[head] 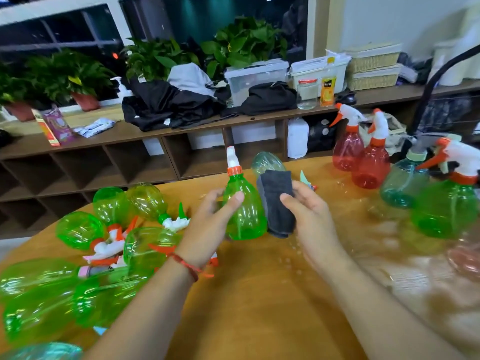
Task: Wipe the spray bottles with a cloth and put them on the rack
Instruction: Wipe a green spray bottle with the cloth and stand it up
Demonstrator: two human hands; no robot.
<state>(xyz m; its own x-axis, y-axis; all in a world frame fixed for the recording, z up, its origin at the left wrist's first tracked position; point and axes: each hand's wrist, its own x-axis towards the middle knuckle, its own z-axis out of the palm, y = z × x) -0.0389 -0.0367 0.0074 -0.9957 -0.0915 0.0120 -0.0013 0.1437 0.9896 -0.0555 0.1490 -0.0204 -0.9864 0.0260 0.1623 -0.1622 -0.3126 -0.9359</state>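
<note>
The left hand (pixel 207 224) had its grip clamped on the green bottle (pixel 245 211), thumb on the front & fingers round the back. The bottle stood up straight w/ its white top pointing up, over the middle of the surface (pixel 259 294). I couldn't tell if its bottom touched the wood. The right hand (pixel 311 216) had its grip curled round the dark cloth (pixel 276 203), & the cloth was pressed on the bottle's right side.

So the step looked like the wipe. To do it well, I think: hold the bottle firm but don't squash it, bc the plastic looked thin & slippy. Rub top to bottom, then turn it a bit w/ the left hand & rub the next side. Get the neck & the spot under the thumb too.

Lots more waited. A pile of green bottles (pixel 104 242) lay on the left, & red bottles (pixel 348 149) stood on the right. I couldn't tell where the rack was.
</note>
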